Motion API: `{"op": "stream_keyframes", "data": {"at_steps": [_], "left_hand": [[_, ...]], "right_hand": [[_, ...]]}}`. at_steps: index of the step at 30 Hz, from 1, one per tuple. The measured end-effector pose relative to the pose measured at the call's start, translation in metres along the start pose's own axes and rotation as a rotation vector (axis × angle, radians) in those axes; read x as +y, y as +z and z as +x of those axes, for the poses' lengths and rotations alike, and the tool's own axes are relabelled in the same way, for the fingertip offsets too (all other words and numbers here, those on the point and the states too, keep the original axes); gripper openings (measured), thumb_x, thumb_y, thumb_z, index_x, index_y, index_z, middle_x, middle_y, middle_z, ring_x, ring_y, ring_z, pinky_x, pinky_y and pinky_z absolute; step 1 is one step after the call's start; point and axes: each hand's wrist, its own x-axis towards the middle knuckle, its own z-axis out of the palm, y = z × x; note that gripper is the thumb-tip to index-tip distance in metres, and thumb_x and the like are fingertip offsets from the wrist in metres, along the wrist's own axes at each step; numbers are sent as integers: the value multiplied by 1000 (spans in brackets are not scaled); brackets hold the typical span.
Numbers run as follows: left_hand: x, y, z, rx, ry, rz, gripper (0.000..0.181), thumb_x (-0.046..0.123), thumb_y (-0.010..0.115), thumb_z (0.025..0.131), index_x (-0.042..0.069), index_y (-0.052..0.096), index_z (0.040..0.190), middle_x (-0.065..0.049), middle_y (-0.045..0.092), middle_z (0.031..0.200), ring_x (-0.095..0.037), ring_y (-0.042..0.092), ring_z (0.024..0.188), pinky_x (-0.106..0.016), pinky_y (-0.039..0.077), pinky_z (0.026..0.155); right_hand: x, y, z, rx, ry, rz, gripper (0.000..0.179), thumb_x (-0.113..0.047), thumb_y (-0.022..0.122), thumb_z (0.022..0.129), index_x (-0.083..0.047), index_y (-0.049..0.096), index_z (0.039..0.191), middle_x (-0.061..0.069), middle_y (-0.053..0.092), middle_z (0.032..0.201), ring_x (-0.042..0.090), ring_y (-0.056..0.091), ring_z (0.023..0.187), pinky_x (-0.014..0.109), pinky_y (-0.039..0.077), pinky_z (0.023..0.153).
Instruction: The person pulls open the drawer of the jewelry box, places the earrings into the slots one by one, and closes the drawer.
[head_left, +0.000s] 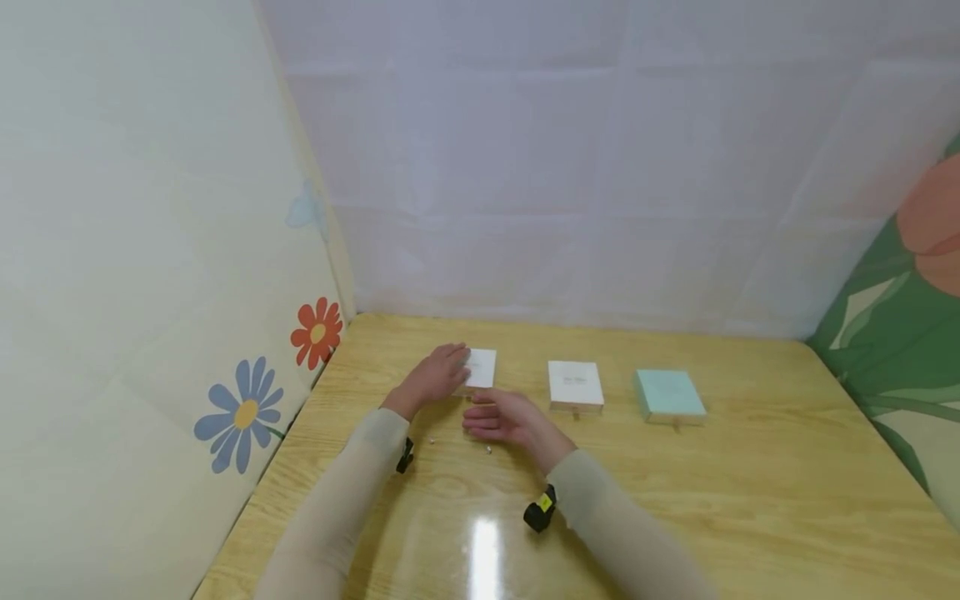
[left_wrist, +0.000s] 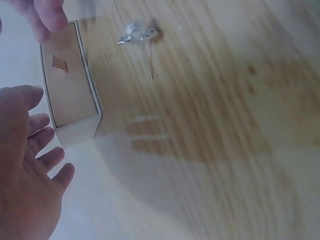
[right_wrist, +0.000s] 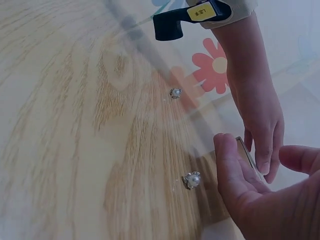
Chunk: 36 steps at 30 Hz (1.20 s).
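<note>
A small white drawer box [head_left: 482, 367] stands at the left of the box row; its tan front [left_wrist: 75, 95] carries a small pull tab [left_wrist: 59, 63]. My left hand [head_left: 435, 377] is at the box's left side, fingers loosely bent; whether they touch it is unclear. In front of the box is my right hand [head_left: 506, 417], its fingers near the front and holding nothing visible. Two pearl earrings lie apart on the table: one earring [right_wrist: 192, 180] nearer my right hand, the other earring [right_wrist: 175, 93] farther left.
A second white box [head_left: 575, 383] and a mint-green box [head_left: 670, 394] stand to the right along the wooden table [head_left: 750, 483]. A pale curtain [head_left: 525, 167] hangs behind, and a flower-printed panel [head_left: 150, 250] borders the left edge.
</note>
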Motion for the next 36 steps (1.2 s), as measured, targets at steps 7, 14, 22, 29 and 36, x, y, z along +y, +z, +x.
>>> {"op": "stream_keyframes", "data": {"at_steps": [7, 14, 22, 29, 36], "left_hand": [[2, 2, 6, -12, -8, 1, 54, 32, 45, 109, 4, 39, 155, -13, 35, 162, -33, 30, 150, -47, 23, 125], [1, 0, 5, -34, -5, -8, 55, 33, 43, 109, 3, 38, 155, -14, 34, 163, -35, 27, 151, -48, 21, 126], [2, -1, 6, -38, -4, -12, 55, 32, 43, 109, 1, 39, 154, -15, 35, 162, -35, 28, 151, -46, 21, 126], [1, 1, 7, -40, -10, -9, 55, 33, 42, 110, 2, 38, 155, -15, 34, 162, -34, 27, 151, -46, 21, 126], [1, 1, 7, -47, -13, -16, 55, 33, 41, 110, 2, 37, 155, -14, 33, 163, -34, 26, 152, -45, 19, 127]], "right_hand": [[3, 0, 10, 7, 1, 35, 41, -14, 53, 103, 12, 52, 135, 36, 60, 128, 35, 73, 99, 45, 59, 94], [5, 3, 17, 16, 28, 59, 43, -14, 53, 102, 14, 50, 134, 35, 60, 129, 39, 71, 105, 46, 58, 96], [6, 8, 28, 46, 24, 126, 38, -12, 53, 103, 12, 53, 133, 34, 62, 126, 38, 72, 101, 46, 58, 96], [8, 13, 35, 81, 19, 147, 31, -10, 53, 104, 7, 59, 129, 29, 68, 116, 28, 74, 82, 39, 63, 83], [10, 18, 36, 146, 12, 198, 25, -9, 57, 103, 8, 63, 121, 28, 70, 110, 24, 73, 74, 33, 64, 74]]}}
